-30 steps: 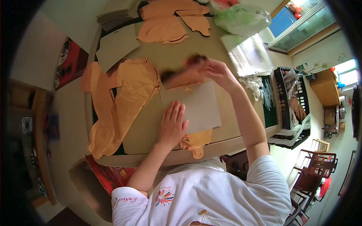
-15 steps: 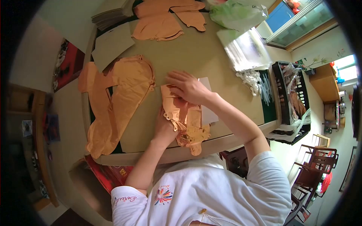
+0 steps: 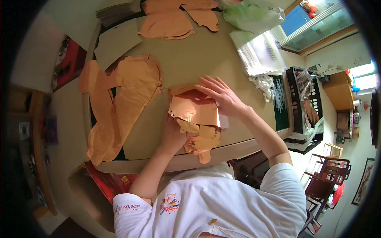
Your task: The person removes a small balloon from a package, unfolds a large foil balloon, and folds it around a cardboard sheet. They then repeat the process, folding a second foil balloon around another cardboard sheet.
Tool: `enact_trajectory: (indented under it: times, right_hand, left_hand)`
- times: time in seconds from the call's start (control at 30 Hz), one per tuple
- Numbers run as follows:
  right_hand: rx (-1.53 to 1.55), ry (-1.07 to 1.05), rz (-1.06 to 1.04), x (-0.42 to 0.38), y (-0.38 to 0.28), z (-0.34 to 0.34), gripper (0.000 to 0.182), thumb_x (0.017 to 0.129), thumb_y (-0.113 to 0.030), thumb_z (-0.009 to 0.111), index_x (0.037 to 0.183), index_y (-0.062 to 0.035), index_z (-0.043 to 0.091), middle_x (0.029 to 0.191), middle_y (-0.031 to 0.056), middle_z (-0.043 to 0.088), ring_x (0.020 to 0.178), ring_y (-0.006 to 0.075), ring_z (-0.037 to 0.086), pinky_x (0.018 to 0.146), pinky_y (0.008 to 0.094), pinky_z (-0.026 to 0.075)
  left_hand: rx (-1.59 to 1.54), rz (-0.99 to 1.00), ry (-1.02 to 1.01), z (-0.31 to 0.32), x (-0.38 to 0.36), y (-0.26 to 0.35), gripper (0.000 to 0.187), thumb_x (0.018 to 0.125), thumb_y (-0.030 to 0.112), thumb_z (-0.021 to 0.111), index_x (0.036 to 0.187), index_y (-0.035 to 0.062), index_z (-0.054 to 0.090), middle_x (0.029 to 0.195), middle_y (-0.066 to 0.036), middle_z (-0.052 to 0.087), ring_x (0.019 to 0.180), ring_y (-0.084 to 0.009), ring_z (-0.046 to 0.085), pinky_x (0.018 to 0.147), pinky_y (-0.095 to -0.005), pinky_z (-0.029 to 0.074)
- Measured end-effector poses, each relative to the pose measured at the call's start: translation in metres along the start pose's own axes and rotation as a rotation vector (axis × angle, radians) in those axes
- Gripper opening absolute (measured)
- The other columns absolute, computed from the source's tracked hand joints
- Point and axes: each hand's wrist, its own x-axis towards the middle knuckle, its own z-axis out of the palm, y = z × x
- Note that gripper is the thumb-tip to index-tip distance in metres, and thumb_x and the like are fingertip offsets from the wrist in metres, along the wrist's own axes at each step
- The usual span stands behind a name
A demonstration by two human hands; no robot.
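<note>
Shiny rose-gold foil piece (image 3: 194,111), partly folded, at the near edge of the brown-topped table (image 3: 198,55); its rounded tab reaches that edge. Beneath its right side shows a pale flat card (image 3: 224,121). The left hand (image 3: 174,133) touches the foil's left side, its fingers partly hidden under it; whether that grip is together or apart cannot be told. The right hand (image 3: 222,97) lies at the foil's upper right corner, its grip apart, fingers spread and clamped on nothing.

Brown tabletop shows in a narrow strip between the folded piece and the large copper-coloured foil shape (image 3: 135,87) along the left edge, more widely toward the far edge, and between the right forearm and the right edge.

Counts: one large foil shape at left; one group of matte copper foil shapes (image 3: 166,22) at the far edge, its layers uncountable; one loose grey-beige card (image 3: 117,43) and one stack of cards (image 3: 117,15) toward the far left corner; one pile of clear plastic sleeves (image 3: 262,53), one heap of white cord (image 3: 263,85) and one bundle of pale thin sticks (image 3: 279,95) toward the right edge; one black plastic crate (image 3: 295,91) just outside it.
</note>
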Motion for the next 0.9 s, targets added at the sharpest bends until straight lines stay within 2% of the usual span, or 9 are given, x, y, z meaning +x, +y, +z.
enact_trajectory:
  times: [0.1,0.13,0.23,0.33,0.43,0.63,0.7,0.77,0.9]
  right_hand:
    - [0.187,0.181,-0.05,0.022,0.022,0.023,0.053,0.078,-0.009,0.068,0.129,-0.0106,0.055,0.13,0.0134,0.056,0.125,0.0332,0.049,0.105,0.0469,0.038]
    - [0.343,0.244,0.071,0.032,0.025,0.026,0.035,0.079,-0.008,0.068,0.113,-0.0037,0.064,0.11,0.0119,0.067,0.11,0.0263,0.061,0.096,0.0392,0.047]
    - [0.712,0.202,0.443,0.059,0.03,0.013,0.026,0.083,-0.012,0.068,0.106,-0.0011,0.066,0.094,0.008,0.069,0.093,0.0147,0.063,0.081,0.0324,0.05]
    - [0.631,0.083,0.693,0.068,0.049,0.018,0.026,0.087,-0.019,0.067,0.104,0.0003,0.066,0.087,0.0042,0.065,0.083,0.0072,0.056,0.074,0.029,0.047]
    - [0.719,0.099,0.628,0.061,0.059,0.025,0.03,0.089,-0.024,0.066,0.107,-0.0005,0.067,0.084,0.0022,0.061,0.077,0.0088,0.051,0.07,0.0296,0.045]
    - [0.821,0.081,0.414,0.036,0.03,0.002,0.021,0.085,-0.007,0.065,0.106,-0.0029,0.067,0.098,0.0059,0.069,0.095,0.016,0.062,0.086,0.0302,0.048]
    - [0.512,-0.03,0.074,0.011,0.053,0.004,0.026,0.083,0.0,0.062,0.108,-0.0044,0.067,0.103,0.0088,0.069,0.103,0.0216,0.062,0.091,0.0324,0.048]
    - [0.44,-0.084,-0.02,0.003,0.06,0.004,0.03,0.082,0.005,0.059,0.109,-0.0045,0.067,0.109,0.0111,0.068,0.109,0.0259,0.061,0.097,0.0367,0.045]
    - [0.529,0.034,0.213,0.019,0.027,0.004,0.03,0.084,0.003,0.057,0.112,-0.0035,0.065,0.125,0.014,0.06,0.117,0.0294,0.057,0.108,0.0448,0.034]
  left_hand:
    - [0.256,0.09,-0.129,0.017,-0.014,-0.023,0.043,0.082,0.02,0.063,0.122,0.0042,0.056,0.125,-0.017,0.054,0.118,-0.0361,0.05,0.101,-0.0484,0.039]
    - [0.304,0.101,-0.143,0.013,-0.011,-0.02,0.045,0.083,0.02,0.062,0.125,0.0041,0.054,0.129,-0.018,0.052,0.12,-0.0362,0.048,0.102,-0.0488,0.038]
    - [0.301,0.09,-0.061,0.005,-0.005,-0.008,0.053,0.084,0.021,0.061,0.133,0.0042,0.047,0.14,-0.02,0.041,0.132,-0.0355,0.038,0.107,-0.0492,0.033]
    - [0.297,0.077,-0.063,0.006,-0.005,-0.01,0.055,0.085,0.021,0.061,0.136,0.0072,0.046,0.141,-0.02,0.041,0.133,-0.0361,0.037,0.106,-0.05,0.034]
    - [0.283,0.067,-0.057,0.007,-0.006,-0.01,0.055,0.085,0.021,0.061,0.136,0.0076,0.046,0.141,-0.02,0.041,0.133,-0.0358,0.037,0.106,-0.0504,0.033]
    - [0.308,0.063,-0.085,0.0,-0.011,-0.011,0.055,0.082,0.018,0.063,0.133,0.005,0.047,0.135,-0.021,0.045,0.129,-0.0372,0.04,0.106,-0.0516,0.034]
    - [0.425,0.079,-0.142,0.004,-0.015,-0.018,0.051,0.081,0.018,0.063,0.128,0.0017,0.051,0.132,-0.022,0.047,0.123,-0.0384,0.044,0.106,-0.0507,0.034]
    - [0.205,0.06,-0.014,0.005,-0.01,-0.014,0.051,0.079,0.019,0.064,0.126,0.0008,0.052,0.129,-0.022,0.049,0.119,-0.0396,0.046,0.105,-0.0515,0.035]
    - [0.058,0.053,0.022,0.003,-0.003,-0.006,0.055,0.076,0.021,0.067,0.124,0.0004,0.052,0.127,-0.021,0.051,0.118,-0.0405,0.046,0.104,-0.053,0.036]
